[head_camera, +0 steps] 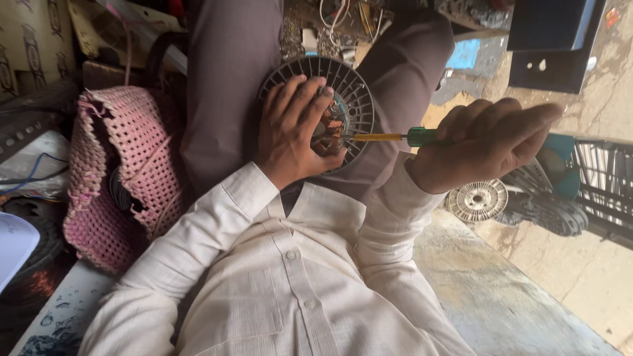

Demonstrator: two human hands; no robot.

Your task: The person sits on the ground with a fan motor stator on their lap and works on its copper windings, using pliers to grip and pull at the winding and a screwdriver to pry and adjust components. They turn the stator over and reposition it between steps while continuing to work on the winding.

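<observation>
Motor part: we see the round grey finned motor housing in the upper centre, resting in the lap.
Left hand: clamped over its copper windings.
Right hand: gripping the screwdriver, tip at the windings.
Risk: we judge a slip could jab the left fingers or nick wire.
Nearby: pink woven basket, left.

A round motor housing rests on the person's lap, left hand on it, right hand to its right, woven bag to its left, a second disc lower right.
</observation>
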